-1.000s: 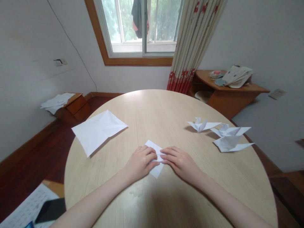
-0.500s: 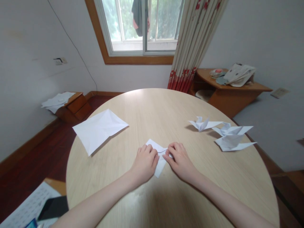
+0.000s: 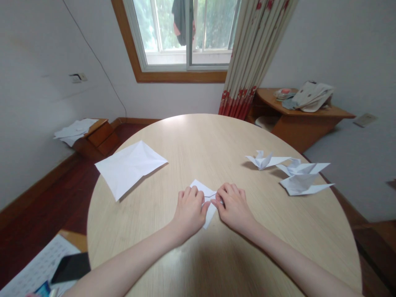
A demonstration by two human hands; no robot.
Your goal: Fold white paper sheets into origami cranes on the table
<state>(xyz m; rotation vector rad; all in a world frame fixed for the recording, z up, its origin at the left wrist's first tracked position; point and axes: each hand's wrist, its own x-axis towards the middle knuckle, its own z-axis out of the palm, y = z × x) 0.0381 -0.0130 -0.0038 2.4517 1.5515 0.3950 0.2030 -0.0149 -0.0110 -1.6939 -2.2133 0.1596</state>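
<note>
In the head view, the only one, the folded paper (image 3: 200, 188) lies on the round table (image 3: 198, 140) in front of the person, directly between the two hands and touched by both. Its long axis runs mostly away from the body, slanting a little: one corner points to the far side and slightly left, the other to the near side and slightly right, so the paper lies across the line joining the hands. The left hand (image 3: 190, 208) is closed on the paper's left side, knuckles up, covering much of that edge, with its thumb on the near side; its other fingertips are partly hidden. The right hand (image 3: 232, 202) pinches the right side, thumb and fingers together on the edge. Neither hand is nearer, since each has its own side, and their thumbs nearly meet over the middle, where a dark line of a raised fold spans from grip to grip. The far and near corners stay uncovered. Well apart to the left lies a large creased sheet (image 3: 131, 169); well apart to the right stand folded paper birds (image 3: 261, 161), on the right hand's side.
</note>
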